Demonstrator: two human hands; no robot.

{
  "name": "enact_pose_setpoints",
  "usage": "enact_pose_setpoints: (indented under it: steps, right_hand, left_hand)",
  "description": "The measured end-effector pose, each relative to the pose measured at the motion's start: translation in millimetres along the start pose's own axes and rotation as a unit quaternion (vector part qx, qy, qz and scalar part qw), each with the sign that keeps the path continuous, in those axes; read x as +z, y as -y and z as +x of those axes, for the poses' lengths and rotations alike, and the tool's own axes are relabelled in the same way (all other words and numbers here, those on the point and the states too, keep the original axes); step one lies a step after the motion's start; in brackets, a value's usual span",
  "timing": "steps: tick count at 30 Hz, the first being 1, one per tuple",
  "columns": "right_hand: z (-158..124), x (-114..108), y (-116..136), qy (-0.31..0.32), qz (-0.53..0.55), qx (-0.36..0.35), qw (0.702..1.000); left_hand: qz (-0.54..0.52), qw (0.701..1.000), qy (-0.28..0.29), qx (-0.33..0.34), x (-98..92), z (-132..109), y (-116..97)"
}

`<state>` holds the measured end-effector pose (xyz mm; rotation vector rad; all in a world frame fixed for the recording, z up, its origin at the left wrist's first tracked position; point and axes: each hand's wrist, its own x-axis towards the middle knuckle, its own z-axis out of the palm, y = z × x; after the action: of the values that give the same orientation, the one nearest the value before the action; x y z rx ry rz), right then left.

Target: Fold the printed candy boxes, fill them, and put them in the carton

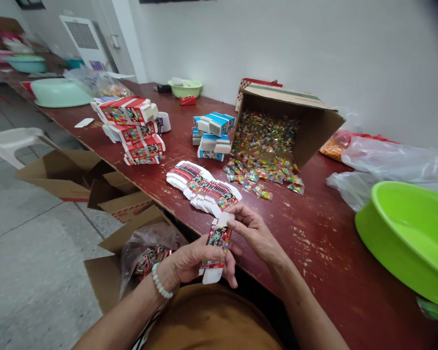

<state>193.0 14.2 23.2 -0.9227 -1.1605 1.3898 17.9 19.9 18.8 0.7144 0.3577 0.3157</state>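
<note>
A small printed candy box (216, 238), mostly red with white flaps, is held in front of my body near the table edge. My left hand (197, 255) grips its lower part, thumb across the printed face. With thumb and fingers my right hand (248, 226) pinches the white flap at its upper end. Just beyond lies a fanned row of flat, unfolded boxes (204, 187) on the table. Behind that row, small clear packets of colourful candy (259, 175) spill from a tipped cardboard carton (314, 131).
Stacks of red boxes (131, 126) and blue boxes (213, 131) stand on the red table (277, 223). A green basin (405, 233) and plastic bags (383, 160) sit at right. Below the left edge, an open carton (109, 282) holds a bag of small wrapped items.
</note>
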Motion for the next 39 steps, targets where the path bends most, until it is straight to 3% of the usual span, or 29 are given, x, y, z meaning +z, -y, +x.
enact_pose_setpoints:
  steps: [8,14,16,18,21,25,27,32,35,39]
  right_hand:
    - [-8,8,9,-0.007,0.022,0.005,1.000]
    - [-18,16,4,0.066,0.046,0.069,0.994]
    - [-18,17,-2,0.045,0.028,0.083,0.995]
    - [-17,17,-7,-0.022,-0.029,0.062,0.997]
    - [-15,13,-9,-0.111,-0.125,0.006,0.986]
    - [-15,10,-12,-0.112,-0.115,0.007,0.987]
    - [-16,11,-19,-0.127,-0.071,0.004,0.989]
    - [-19,13,-39,-0.133,-0.042,-0.041,0.989]
    - [-19,11,-44,-0.119,-0.050,-0.050,0.990]
    - [-15,7,-37,-0.121,-0.001,0.012,0.993]
  left_hand:
    - [0.058,0.995,-0.071,0.043,2.5,-2,5]
    - [0.034,0.986,-0.154,0.057,3.5,4,9]
    - [0.050,0.984,-0.156,0.065,2.0,6,9]
    - [0.088,0.978,-0.160,0.098,0.8,8,8]
    - [0.159,0.950,-0.209,0.168,1.7,8,5]
    - [0.198,0.890,-0.329,0.245,5.0,7,10]
    - [0.209,0.866,-0.357,0.283,4.8,6,15]
    - [0.272,0.849,-0.357,0.280,0.9,4,18]
    - [0.261,0.866,-0.343,0.254,1.2,2,10]
    - [0.210,0.897,-0.313,0.231,4.2,3,4]
